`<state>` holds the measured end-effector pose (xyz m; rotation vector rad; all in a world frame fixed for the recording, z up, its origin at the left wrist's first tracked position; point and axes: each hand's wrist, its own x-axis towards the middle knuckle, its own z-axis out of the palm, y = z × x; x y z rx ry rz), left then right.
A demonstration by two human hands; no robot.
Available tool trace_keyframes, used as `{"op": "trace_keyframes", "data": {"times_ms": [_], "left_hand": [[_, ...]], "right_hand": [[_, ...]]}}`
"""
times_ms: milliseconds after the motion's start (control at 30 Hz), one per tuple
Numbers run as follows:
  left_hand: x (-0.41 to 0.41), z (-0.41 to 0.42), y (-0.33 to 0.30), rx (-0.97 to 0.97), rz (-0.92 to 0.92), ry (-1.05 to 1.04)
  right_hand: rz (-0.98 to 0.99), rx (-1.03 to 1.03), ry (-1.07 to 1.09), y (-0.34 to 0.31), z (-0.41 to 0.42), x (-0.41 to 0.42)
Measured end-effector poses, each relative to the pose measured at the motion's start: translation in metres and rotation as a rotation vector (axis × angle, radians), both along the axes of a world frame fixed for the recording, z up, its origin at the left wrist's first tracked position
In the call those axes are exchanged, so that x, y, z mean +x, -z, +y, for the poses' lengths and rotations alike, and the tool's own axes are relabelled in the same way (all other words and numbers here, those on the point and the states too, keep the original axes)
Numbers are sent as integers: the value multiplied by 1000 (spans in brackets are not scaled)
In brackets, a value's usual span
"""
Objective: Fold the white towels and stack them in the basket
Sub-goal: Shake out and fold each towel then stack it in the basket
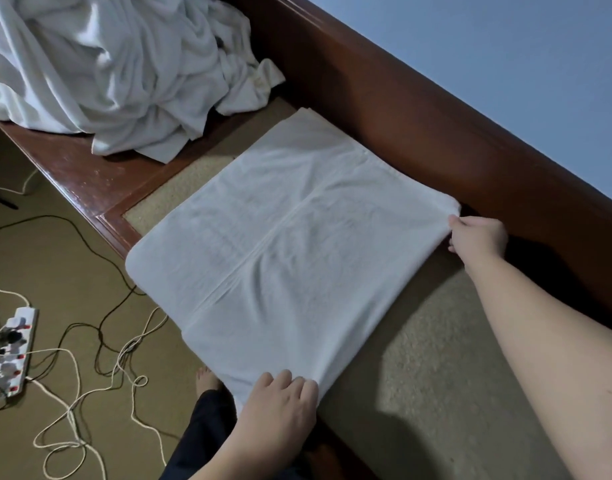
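A white towel (284, 244) lies folded flat on the tan surface of a wooden bed frame (419, 143), its near-left part hanging over the frame's edge. My left hand (280, 407) grips the towel's near corner, fingers curled over the cloth. My right hand (477, 237) pinches the far right corner next to the dark wooden side board. A heap of crumpled white towels (117, 74) sits at the upper left on the same frame. No basket is in view.
Bare tan surface (436, 375) runs along the right of the towel. On the olive floor at left lie a white power strip (10, 351) and tangled white and black cables (100, 344). My foot (207, 379) stands by the frame. A blue wall (505, 64) rises behind.
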<state>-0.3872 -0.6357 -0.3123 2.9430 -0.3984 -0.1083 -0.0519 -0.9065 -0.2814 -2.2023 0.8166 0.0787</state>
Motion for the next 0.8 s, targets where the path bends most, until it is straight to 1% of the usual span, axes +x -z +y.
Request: {"op": "trace_keyframes", "data": {"times_ms": [67, 133, 233, 333, 433, 500, 633, 733, 800], "left_hand": [[-7, -12, 2, -33, -67, 13], [-14, -21, 9, -28, -88, 60], [-18, -23, 17, 27, -27, 58], [-15, -18, 9, -7, 58, -56], [-8, -19, -5, -33, 96, -113], [-1, -21, -11, -13, 137, -157], [21, -5, -15, -16, 142, -383], [41, 38, -16, -28, 147, -649], [47, 69, -13, -25, 195, -714]], "right_hand": [[-15, 17, 39, 2, -8, -10], [12, 84, 124, 10, -15, -18], [21, 139, 163, 17, -14, -22], [-7, 86, 74, 19, -4, -17], [20, -37, -13, 33, -13, -4], [53, -36, -59, 51, -25, 7], [69, 24, -40, 20, -7, 1], [75, 116, -35, 23, -10, 2], [79, 169, -17, 27, -14, 1]]}}
